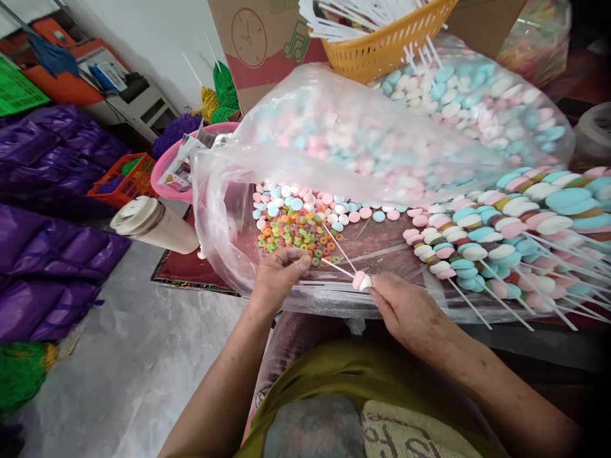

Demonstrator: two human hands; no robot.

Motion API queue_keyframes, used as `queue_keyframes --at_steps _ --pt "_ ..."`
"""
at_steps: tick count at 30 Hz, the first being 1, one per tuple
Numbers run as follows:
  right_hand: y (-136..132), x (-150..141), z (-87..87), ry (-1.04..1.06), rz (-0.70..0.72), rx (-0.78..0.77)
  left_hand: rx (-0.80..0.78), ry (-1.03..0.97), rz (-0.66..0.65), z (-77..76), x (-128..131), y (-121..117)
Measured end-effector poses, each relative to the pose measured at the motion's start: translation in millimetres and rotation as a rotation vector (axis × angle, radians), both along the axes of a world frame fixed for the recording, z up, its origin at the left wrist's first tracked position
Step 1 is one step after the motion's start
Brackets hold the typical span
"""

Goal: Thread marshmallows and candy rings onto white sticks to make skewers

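My right hand point(405, 312) is closed round pink and white marshmallows point(361, 280). Two thin white sticks point(340, 247) point from them up and to the left. Close to the tips of these sticks, my left hand point(281, 273) has its thumb and fingers pressed together. Whether it pinches something small I cannot make out. Just beyond it lies a heap of colourful gummy rings point(298, 232), yellow, green and orange. Pink, white and blue marshmallows point(327, 199) are strewn behind the rings. To the right of my right hand, several finished-looking marshmallow skewers point(501, 242) are piled with their sticks toward me.
A big clear bag of marshmallows point(334, 133) fills the table's back. Above it sits a yellow basket point(382, 54) of white sticks, by a cardboard box point(260, 48). At left are a lidded cup point(155, 222), a pink basin point(162, 172) and purple bundles point(52, 267).
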State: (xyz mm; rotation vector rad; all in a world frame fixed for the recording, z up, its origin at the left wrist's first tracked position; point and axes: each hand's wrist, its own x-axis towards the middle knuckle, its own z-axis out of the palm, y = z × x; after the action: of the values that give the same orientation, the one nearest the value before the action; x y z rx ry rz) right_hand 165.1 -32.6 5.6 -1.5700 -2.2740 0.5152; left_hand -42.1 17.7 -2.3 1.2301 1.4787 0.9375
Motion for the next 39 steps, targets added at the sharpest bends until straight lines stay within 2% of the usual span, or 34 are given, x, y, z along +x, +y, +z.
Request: queue_keyframes --at_steps 3,6,10,15,19,25,27,29,31,35,39 --pt "-1 -3 0.0 -0.041 0.014 -0.03 -0.188 -0.372 0.067 7.1 4 -5" --pt "-1 -7 4.1 -0.142 -0.011 -0.099 -0.189 -0.454 0.148 9.9 10 -10" --pt "-1 -11 14.2 -0.228 -0.028 -0.17 -0.149 -0.429 0.219 9.0 15 -12" --pt "1 -18 25.2 -0.38 -0.067 -0.311 -0.104 -0.369 0.195 7.4 20 -18" --pt "-3 -21 25.5 -0.42 -0.057 -0.309 -0.077 -0.254 0.157 2.0 25 -21" --pt "-3 -23 20.3 -0.411 -0.071 -0.283 -0.041 -0.202 0.069 -3.6 28 -20" --pt "-1 -20 20.9 -0.406 -0.109 -0.279 -0.033 -0.224 0.101 -3.9 29 -19" --pt "1 -16 22.7 -0.403 -0.146 -0.267 -0.061 -0.274 0.187 -4.1 28 -16" --pt "0 -13 24.3 -0.389 -0.124 -0.267 -0.079 -0.284 0.246 -4.6 26 -13" --pt "-4 -19 23.3 -0.366 -0.086 -0.276 0.017 -0.086 0.214 -7.7 24 -15" --pt "-6 -32 15.8 -0.401 -0.073 -0.239 0.266 0.29 0.079 -10.2 29 -31"
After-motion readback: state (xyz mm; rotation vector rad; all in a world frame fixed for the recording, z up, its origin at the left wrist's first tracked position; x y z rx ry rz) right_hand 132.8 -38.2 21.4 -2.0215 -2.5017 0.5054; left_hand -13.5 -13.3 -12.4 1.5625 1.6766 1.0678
